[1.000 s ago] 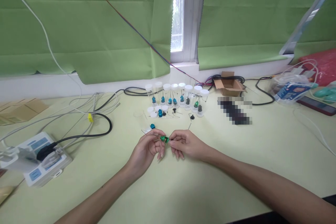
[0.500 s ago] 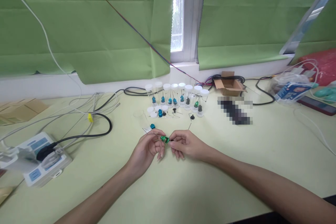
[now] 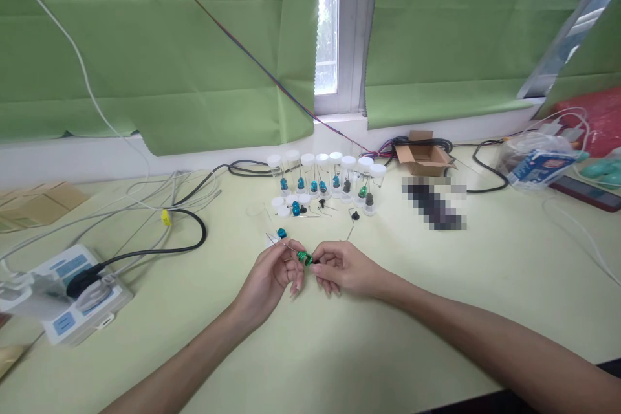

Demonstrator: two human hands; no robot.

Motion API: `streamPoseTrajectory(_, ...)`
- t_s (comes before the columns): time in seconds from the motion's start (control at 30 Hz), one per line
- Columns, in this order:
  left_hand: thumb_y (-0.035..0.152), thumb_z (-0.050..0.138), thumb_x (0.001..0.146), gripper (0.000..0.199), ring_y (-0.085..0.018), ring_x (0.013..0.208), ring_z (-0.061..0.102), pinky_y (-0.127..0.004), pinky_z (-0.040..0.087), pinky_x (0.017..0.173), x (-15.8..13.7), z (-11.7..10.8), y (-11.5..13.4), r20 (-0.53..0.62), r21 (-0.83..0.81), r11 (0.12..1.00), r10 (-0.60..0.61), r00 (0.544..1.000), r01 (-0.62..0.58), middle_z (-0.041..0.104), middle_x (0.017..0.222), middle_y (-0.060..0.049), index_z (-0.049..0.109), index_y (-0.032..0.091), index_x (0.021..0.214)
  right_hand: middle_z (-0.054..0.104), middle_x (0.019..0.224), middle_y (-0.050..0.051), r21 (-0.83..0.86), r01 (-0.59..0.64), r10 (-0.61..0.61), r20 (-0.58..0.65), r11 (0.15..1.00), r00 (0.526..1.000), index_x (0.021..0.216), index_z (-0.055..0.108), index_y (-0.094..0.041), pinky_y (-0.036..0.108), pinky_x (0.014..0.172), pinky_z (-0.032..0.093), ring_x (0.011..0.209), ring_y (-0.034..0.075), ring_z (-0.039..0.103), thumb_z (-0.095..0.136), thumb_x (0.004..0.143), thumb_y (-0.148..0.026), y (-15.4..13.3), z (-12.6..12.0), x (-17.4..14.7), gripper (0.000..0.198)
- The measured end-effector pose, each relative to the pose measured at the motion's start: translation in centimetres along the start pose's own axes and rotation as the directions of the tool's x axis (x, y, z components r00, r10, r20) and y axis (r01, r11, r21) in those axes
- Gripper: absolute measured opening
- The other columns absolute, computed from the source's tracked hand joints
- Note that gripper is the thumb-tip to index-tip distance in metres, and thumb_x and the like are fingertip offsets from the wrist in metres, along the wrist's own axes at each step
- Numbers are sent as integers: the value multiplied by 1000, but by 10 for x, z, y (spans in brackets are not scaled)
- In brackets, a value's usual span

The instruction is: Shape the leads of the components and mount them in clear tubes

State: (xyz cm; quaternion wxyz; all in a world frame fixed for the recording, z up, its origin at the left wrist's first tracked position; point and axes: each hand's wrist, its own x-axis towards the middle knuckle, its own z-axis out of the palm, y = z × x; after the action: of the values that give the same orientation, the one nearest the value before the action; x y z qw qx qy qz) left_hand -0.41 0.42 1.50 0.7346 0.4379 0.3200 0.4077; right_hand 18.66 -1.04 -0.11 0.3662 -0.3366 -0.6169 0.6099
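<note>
A small green metal part is held up between two hands, on the near side of the row of capped tubes. The left hand grips it between thumb and fingers, with a thin rod jutting out toward the tubes. The right hand pinches a small black piece at the part's other end. Just in front of the tubes lie a blue part and a black knob. Right of the tubes sits an open cardboard box; well left of them, a white power strip shares the table. Green curtains hang behind the tubes.
</note>
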Motion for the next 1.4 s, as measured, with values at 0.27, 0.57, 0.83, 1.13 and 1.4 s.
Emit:
streamPoseTrajectory(0.27, 42, 55, 93, 32, -14, 43, 57, -22, 46, 41, 1, 0, 0, -8, 15, 1000, -19, 1000, 20, 62, 54, -3, 66, 12, 86, 60, 65, -1, -48, 7, -6, 27, 999, 1000, 88, 62, -16, 22, 50, 45, 53, 11, 56, 63, 89, -40, -1, 1, -3, 24)
streamPoseTrajectory(0.57, 34, 64, 87, 23, -14, 46, 57, -23, 45, 42, -1, 0, 1, 11, -7, 1000, 13, 1000, -13, 63, 61, -3, 69, 11, 88, 61, 64, -1, -50, 8, -7, 19, 999, 1000, 87, 61, -17, 22, 48, 45, 51, 11, 56, 60, 91, -38, -1, 1, -2, 22)
streamPoseTrajectory(0.83, 22, 62, 79, 24, -16, 49, 56, -25, 43, 44, -5, 1, 5, 90, -6, 1000, 24, 996, -24, 63, 64, -5, 69, 11, 99, 60, 62, -2, -40, 24, -25, -16, 999, 1000, 90, 61, -17, 22, 47, 46, 49, 11, 56, 59, 91, -39, 3, 0, 1, 22)
streamPoseTrajectory(1.13, 38, 67, 87, 24, -8, 42, 47, -19, 37, 40, -4, 6, -3, -32, 218, 974, 69, 997, -60, 55, 57, 2, 67, 14, 92, 61, 63, -1, -72, 22, -22, 0, 997, 1000, 87, 60, -18, 22, 48, 46, 50, 11, 56, 58, 92, -37, 4, 0, 0, 21)
streamPoseTrajectory(1.4, 39, 69, 86, 24, -8, 43, 48, -20, 38, 40, -3, 4, -4, -55, 219, 974, 75, 996, -61, 56, 61, 1, 69, 14, 87, 60, 63, -2, -90, 26, -25, 14, 996, 1000, 86, 59, -18, 22, 48, 46, 50, 11, 56, 57, 92, -34, 2, 1, -1, 17)
